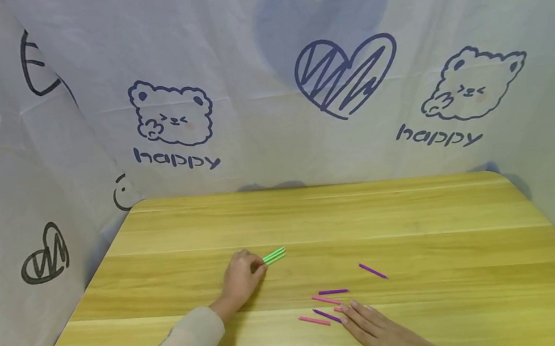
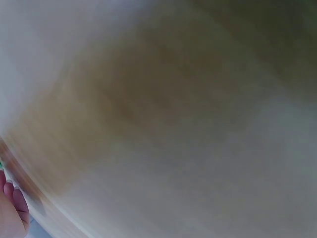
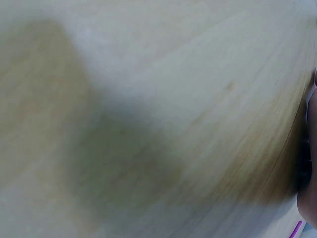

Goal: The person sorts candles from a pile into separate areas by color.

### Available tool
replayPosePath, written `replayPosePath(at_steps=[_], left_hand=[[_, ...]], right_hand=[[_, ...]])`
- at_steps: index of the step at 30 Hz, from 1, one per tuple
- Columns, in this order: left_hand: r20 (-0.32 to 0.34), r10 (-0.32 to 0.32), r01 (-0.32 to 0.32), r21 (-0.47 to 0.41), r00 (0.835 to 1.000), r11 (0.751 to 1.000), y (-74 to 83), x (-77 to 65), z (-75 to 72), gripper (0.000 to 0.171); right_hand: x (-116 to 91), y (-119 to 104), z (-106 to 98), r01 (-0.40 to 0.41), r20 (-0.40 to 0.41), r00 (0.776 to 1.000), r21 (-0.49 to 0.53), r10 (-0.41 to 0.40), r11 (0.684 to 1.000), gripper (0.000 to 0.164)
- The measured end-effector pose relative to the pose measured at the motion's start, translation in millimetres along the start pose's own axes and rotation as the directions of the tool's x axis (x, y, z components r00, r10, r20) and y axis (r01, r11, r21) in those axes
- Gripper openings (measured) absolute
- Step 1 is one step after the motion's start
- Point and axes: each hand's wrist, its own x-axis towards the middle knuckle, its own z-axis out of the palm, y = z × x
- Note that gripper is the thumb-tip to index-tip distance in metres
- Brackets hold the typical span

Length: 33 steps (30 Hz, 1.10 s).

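At the middle left of the table, my left hand [image 1: 242, 275] pinches the near ends of thin green sticks [image 1: 274, 256] between thumb and fingers. They lie side by side, their far ends pointing right. My right hand [image 1: 385, 329] lies flat with straight fingers, fingertips at the ends of a pink stick [image 1: 338, 309] and a purple stick [image 1: 326, 314]. Just beyond and left of it are two more pink sticks, one nearer [image 1: 314, 321] and one farther [image 1: 327, 300]. The left wrist view shows only part of the left hand [image 2: 11, 208] at its edge.
Another purple stick [image 1: 333, 291] lies above the pink ones, and a separate purple stick [image 1: 373, 271] slants farther right. The wooden table [image 1: 415, 208] meets a white cloth [image 1: 263, 140] with printed drawings at the back; cloth also hangs at both sides.
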Motion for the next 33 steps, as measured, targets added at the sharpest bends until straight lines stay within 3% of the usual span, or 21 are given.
replayPosePath(at_steps=[15, 25, 33], left_hand=[[-0.017, 0.004, -0.005, -0.032, 1.000, 0.999, 3.0, -2.3, -7.3, 0.012], [-0.069, 0.079, -0.083, -0.054, 0.994, 0.995, 7.4, -7.0, -10.1, 0.016], [-0.050, 0.153, -0.156, -0.073, 0.987, 0.985, 15.8, -19.4, -8.6, 0.017]], right_hand=[[2, -1, -1, -0.003, -0.011, 1.000, -0.022, 0.002, 1.000, 0.078], [4, -2, -3, -0.013, 0.007, 1.000, -0.054, 0.014, 0.998, 0.071], [8, 1, -10, -0.035, -0.007, 0.999, -0.004, 0.035, 0.999, 0.074]])
